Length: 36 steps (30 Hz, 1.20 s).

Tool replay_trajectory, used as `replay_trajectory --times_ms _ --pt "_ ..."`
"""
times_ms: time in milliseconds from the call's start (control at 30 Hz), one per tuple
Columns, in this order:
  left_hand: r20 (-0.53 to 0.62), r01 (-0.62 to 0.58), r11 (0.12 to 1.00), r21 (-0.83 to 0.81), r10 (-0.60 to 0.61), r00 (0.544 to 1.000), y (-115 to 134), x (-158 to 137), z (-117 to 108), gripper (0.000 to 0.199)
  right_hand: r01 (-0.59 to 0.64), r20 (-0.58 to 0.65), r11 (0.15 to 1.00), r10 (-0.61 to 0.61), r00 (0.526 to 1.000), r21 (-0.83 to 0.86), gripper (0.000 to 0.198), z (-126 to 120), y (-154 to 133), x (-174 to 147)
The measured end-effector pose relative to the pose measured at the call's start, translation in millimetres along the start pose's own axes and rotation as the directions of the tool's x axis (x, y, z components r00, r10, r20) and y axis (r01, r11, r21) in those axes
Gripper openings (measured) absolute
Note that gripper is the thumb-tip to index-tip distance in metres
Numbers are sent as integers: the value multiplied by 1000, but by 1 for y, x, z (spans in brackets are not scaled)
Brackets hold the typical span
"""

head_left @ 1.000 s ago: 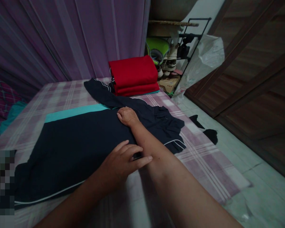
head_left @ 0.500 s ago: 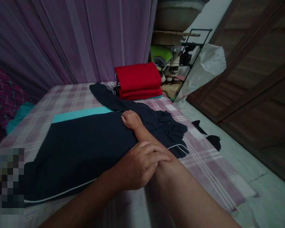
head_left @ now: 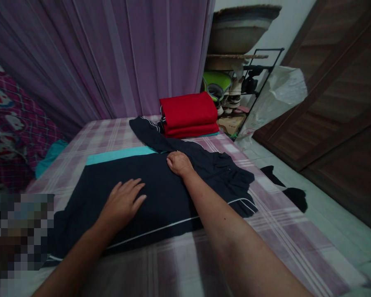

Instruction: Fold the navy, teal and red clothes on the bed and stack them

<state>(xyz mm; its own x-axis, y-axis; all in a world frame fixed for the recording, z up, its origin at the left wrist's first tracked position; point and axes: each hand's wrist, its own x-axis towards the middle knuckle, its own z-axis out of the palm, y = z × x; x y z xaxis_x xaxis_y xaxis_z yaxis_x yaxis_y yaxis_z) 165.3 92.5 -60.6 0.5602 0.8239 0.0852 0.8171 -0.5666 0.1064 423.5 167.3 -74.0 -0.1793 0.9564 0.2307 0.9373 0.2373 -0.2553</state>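
A dark navy jacket point(head_left: 154, 177) with white piping lies spread on the bed, its collar toward the right and one sleeve folded toward the back. A turquoise strip point(head_left: 120, 154) shows along its far edge. My left hand point(head_left: 122, 202) rests over the middle of the jacket, palm down with fingers spread. Farther off, my right hand point(head_left: 179, 163) has its fingers curled against the cloth near the sleeve; its fingertips are partly hidden. Behind the sleeve sits a folded red stack of cloth point(head_left: 190, 113).
The bed wears a plaid sheet point(head_left: 284, 231). Purple curtains point(head_left: 136, 57) hang behind it. To the right are a rack point(head_left: 261, 68) with shoes, a plastic bag point(head_left: 284, 90), dark wooden doors point(head_left: 336, 99) and black items point(head_left: 293, 198) on the floor. Patterned bedding point(head_left: 15, 136) is at left.
My left hand has moved left, from over my right forearm onto the middle of the jacket, its fingers spreading. The right hand stays at the same spot on the cloth. The view has shifted slightly.
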Motion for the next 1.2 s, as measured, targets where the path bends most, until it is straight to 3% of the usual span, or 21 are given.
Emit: replay_trajectory --times_ms 67,133,233,333,433,500,600,767,867,1000,1133,1200 --pt "26 168 981 101 -171 985 -22 -4 7 54 -5 11 1000 5 1000 14 31 -1 2 1" --pt "54 236 963 129 -244 968 -30 -6 11 57 -6 22 1000 6 1000 22 30 -5 3 2" --pt "69 235 965 118 -245 967 -26 -8 12 59 -22 48 999 20 999 34 31 -14 -10 -3" --pt "59 233 966 111 -240 969 -21 -8 11 59 -17 52 996 12 999 85 46 -18 -45 -28" --pt "46 233 966 113 -240 970 -21 -9 11 58 147 69 977 -159 985 152 55 -15 -84 -71" --pt "49 233 965 119 -240 969 -22 -9 11 58 225 115 964 -242 963 140 57 -12 -94 -98" --pt "74 237 964 119 -246 966 -23 -9 9 58 187 159 980 -197 967 75 57 -17 -74 -128" --pt "82 232 969 91 -239 967 -25 -6 8 60 23 152 995 -9 988 -94 50 -42 4 -164" --pt "49 226 971 78 -230 972 -25 -6 9 60 -66 100 976 88 991 -205 49 -48 35 -181" --pt "13 177 983 51 -178 984 -19 -17 7 59 -74 60 964 92 994 -257 50 -39 48 -189" --pt "-35 85 993 78 -82 996 -19 -51 4 56 -63 42 957 78 996 -282 51 -28 55 -189" --pt "-55 113 985 127 -107 993 -27 -71 2 55 -59 31 954 71 997 -292 52 -24 58 -189"
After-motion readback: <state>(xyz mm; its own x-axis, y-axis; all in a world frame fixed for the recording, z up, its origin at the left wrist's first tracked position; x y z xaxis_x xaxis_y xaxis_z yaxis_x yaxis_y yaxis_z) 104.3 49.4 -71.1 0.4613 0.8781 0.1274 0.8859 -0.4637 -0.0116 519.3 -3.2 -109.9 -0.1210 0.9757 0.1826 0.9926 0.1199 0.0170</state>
